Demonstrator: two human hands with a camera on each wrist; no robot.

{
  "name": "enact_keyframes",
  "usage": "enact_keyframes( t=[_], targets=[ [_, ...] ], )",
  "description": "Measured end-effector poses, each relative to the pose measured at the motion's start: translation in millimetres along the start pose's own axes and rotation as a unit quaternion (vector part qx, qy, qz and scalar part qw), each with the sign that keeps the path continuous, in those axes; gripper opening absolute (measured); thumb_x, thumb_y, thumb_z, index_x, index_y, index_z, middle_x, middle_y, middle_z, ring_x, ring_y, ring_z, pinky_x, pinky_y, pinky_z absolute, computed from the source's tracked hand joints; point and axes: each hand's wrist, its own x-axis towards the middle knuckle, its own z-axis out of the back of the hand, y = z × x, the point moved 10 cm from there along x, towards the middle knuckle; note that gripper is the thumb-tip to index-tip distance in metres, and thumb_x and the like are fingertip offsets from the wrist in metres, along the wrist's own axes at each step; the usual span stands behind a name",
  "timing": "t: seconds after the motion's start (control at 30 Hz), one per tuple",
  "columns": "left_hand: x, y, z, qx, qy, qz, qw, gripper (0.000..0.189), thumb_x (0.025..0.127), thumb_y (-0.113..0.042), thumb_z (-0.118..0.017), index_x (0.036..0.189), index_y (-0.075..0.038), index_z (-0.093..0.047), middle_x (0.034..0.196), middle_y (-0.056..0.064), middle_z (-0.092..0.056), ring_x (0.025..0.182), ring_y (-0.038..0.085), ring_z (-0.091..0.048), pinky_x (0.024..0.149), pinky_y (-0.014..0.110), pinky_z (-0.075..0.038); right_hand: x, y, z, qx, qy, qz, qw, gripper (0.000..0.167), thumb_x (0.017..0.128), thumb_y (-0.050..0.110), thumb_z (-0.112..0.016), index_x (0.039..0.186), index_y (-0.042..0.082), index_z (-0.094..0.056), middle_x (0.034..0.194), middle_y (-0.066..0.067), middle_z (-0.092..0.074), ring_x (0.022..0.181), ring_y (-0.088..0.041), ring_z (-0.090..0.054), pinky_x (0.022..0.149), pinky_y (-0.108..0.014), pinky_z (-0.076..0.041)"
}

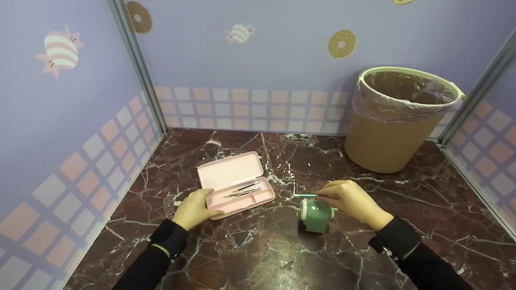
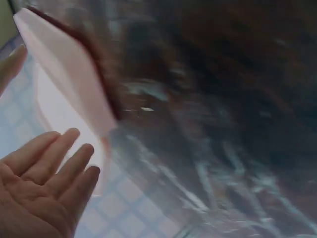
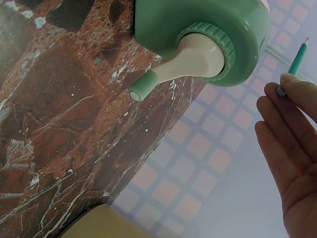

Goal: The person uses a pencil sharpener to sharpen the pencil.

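My right hand point(image 1: 348, 197) pinches a short teal pencil point(image 3: 297, 64) near its end between thumb and fingertips, its sharpened tip pointing left in the head view. Just below that hand stands a green desktop pencil sharpener point(image 1: 316, 217); its cream crank point(image 3: 190, 59) shows large in the right wrist view. At the left end of an open pink pencil case point(image 1: 227, 173) is my left hand point(image 1: 195, 209), thumb by the near edge and the other fingers on the far side. In the left wrist view those fingers point(image 2: 72, 161) are fairly straight. Several slim pencil-like items point(image 1: 246, 189) lie inside the case.
A tan waste bin point(image 1: 385, 141) with a clear plastic liner stands at the back right. White crumbs point(image 1: 290, 173) are scattered on the dark marbled table point(image 1: 258, 257) between case and bin. Patterned panels point(image 1: 258, 60) enclose the back and sides.
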Motion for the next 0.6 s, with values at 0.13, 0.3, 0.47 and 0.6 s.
enact_keyframes(
  t=[0.13, 0.3, 0.47, 0.6],
  targets=[
    [-1.1, 5.0, 1.6, 0.020, -0.009, -0.014, 0.9997, 0.077, 0.071, -0.033, -0.093, 0.129, 0.007, -0.063, 0.133, 0.030, -0.065, 0.122, 0.048, -0.063, 0.103, 0.058, -0.050, 1.1, -1.4, -0.3, 0.005, 0.005, -0.010, 0.9999, 0.013, 0.088, 0.010, -0.077, 0.100, 0.014, -0.082, 0.089, 0.003, -0.078, 0.074, -0.006, -0.070, 0.062, -0.020, -0.054],
    [-0.9, 8.7, 2.4, 0.044, -0.034, -0.040, 0.9976, 0.074, 0.068, -0.039, -0.093, 0.121, 0.005, -0.066, 0.121, 0.026, -0.069, 0.111, 0.044, -0.068, 0.096, 0.056, -0.054, 4.0, -4.1, -0.8, 0.002, 0.007, -0.017, 0.9998, 0.013, 0.088, 0.008, -0.077, 0.100, 0.012, -0.082, 0.092, -0.001, -0.080, 0.079, -0.012, -0.074, 0.067, -0.025, -0.059],
    [-1.5, 6.4, 1.8, 0.048, -0.010, -0.011, 0.9987, 0.070, 0.066, -0.036, -0.094, 0.119, 0.002, -0.069, 0.112, 0.023, -0.073, 0.102, 0.039, -0.071, 0.090, 0.055, -0.056, 9.1, -7.1, -1.4, 0.010, 0.010, -0.020, 0.9997, 0.016, 0.087, 0.004, -0.077, 0.102, 0.007, -0.081, 0.094, -0.005, -0.080, 0.080, -0.016, -0.076, 0.071, -0.030, -0.061],
    [-0.5, 6.4, 0.7, 0.061, 0.001, 0.004, 0.9981, 0.065, 0.067, -0.037, -0.094, 0.115, 0.000, -0.071, 0.110, 0.021, -0.074, 0.100, 0.037, -0.071, 0.086, 0.054, -0.056, 17.1, -8.5, -2.9, 0.011, 0.018, -0.021, 0.9996, 0.016, 0.087, 0.004, -0.077, 0.102, 0.007, -0.081, 0.094, -0.005, -0.080, 0.082, -0.018, -0.076, 0.074, -0.032, -0.062]
  ],
)
